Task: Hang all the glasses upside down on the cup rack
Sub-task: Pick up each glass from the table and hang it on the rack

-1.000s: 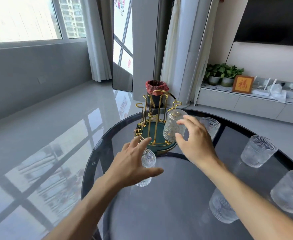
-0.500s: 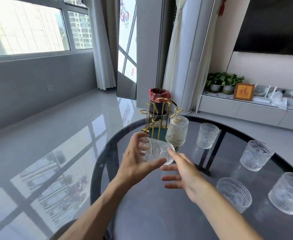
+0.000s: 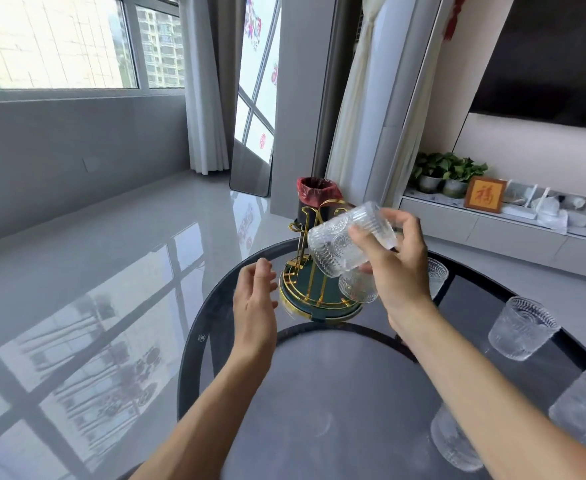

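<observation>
My right hand grips a clear embossed glass, tilted on its side with the mouth toward the lower left, just in front of the gold wire cup rack on its green round base. One glass hangs upside down on the rack's right side, partly hidden behind my hand. My left hand hovers open and empty to the left of the rack. Several other glasses stand upright on the dark round table: one behind my hand, and others at the right.
A bin with a red liner stands on the floor behind the rack. A low white cabinet with potted plants and a framed picture runs along the right wall. The table's left edge drops to a glossy grey floor.
The glass passed from my left hand to my right, which lifted it up to the rack. My left hand let go and drew back to the left.
</observation>
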A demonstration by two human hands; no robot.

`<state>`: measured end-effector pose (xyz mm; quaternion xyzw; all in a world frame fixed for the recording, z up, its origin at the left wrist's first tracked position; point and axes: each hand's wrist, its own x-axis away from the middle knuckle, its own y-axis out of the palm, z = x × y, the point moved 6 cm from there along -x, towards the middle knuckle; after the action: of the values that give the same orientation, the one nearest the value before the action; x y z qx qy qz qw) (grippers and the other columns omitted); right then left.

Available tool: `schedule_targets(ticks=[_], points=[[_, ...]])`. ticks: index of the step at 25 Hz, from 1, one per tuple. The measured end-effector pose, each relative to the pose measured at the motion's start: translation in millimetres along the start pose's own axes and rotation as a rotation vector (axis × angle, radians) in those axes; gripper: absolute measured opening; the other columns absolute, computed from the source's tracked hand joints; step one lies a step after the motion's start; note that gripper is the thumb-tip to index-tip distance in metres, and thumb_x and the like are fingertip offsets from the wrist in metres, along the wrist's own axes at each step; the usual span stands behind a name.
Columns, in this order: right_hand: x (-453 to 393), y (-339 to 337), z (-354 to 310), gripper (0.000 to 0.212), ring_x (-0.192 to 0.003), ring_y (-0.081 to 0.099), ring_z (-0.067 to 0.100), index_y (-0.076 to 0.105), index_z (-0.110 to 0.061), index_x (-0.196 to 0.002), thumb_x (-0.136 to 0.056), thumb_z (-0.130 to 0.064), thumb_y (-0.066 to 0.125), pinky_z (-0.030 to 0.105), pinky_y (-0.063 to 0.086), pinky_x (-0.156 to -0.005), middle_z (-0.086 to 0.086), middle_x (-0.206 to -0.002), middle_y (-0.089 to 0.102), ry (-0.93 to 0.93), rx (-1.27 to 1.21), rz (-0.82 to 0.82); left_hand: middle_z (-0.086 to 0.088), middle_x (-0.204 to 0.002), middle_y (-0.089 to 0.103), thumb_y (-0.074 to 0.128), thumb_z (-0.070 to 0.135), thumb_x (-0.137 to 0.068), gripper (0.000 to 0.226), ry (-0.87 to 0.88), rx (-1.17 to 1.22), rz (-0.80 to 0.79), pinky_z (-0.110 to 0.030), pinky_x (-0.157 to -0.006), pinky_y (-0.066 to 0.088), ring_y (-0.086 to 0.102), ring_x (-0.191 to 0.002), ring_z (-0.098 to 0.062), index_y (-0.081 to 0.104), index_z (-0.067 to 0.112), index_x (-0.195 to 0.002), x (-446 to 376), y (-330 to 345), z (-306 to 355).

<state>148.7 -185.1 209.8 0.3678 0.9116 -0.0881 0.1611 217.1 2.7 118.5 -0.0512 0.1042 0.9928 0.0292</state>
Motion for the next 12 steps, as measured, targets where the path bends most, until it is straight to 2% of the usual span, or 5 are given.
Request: schedule_targets(ticks=[2,4,7,9,12], points=[[-16,15,-19,0.046,-0.072,0.057,0.010,0.056,-0.031,-0.104,-0.067,-0.049,0.077,0.029,0.046,-0.059,-0.013,-0.089,0.062,-0.221,0.254,-0.050,0.003,-0.108,0.065,0.038,0.052,-0.099,0.031,-0.049,-0.030,0.044,-0.038,-0.084,0.050,0.062,-0.104,-0.015,0.061,0.031,-0.095,-4,-3,-8],[-26,35,-25,0.050,-0.068,0.051,0.008,0.054,-0.029,-0.108,-0.069,-0.052,0.074,0.022,0.035,-0.053,-0.015,-0.084,0.057,-0.358,0.513,-0.125,0.003,-0.108,0.064,0.037,0.051,-0.100,0.031,-0.060,-0.053,0.060,-0.042,-0.089,0.050,0.062,-0.103,-0.013,0.061,0.031,-0.096,-6,-3,-11],[-34,52,-15,0.051,-0.084,0.059,0.024,0.054,-0.027,-0.108,-0.070,-0.055,0.073,0.028,0.039,-0.065,-0.001,-0.095,0.066,-0.384,0.702,-0.183,0.003,-0.105,0.065,0.036,0.048,-0.101,0.033,-0.075,-0.035,0.112,-0.039,-0.085,0.051,0.062,-0.100,-0.014,0.061,0.026,-0.098,-10,-6,-12],[-36,54,-6,0.051,-0.091,0.058,0.030,0.055,-0.028,-0.105,-0.067,-0.057,0.072,0.034,0.039,-0.073,0.001,-0.086,0.063,-0.383,0.773,-0.182,0.002,-0.103,0.066,0.036,0.045,-0.102,0.035,-0.111,0.003,0.149,-0.036,-0.079,0.051,0.063,-0.099,-0.016,0.062,0.023,-0.099,-13,-8,-14],[-37,59,8,0.052,-0.091,0.057,0.030,0.055,-0.031,-0.102,-0.064,-0.062,0.070,0.039,0.032,-0.079,-0.002,-0.079,0.053,-0.390,0.871,-0.218,0.001,-0.100,0.066,0.035,0.044,-0.103,0.035,-0.124,0.022,0.165,-0.033,-0.073,0.050,0.063,-0.095,-0.015,0.062,0.020,-0.100,-16,-6,-15]])
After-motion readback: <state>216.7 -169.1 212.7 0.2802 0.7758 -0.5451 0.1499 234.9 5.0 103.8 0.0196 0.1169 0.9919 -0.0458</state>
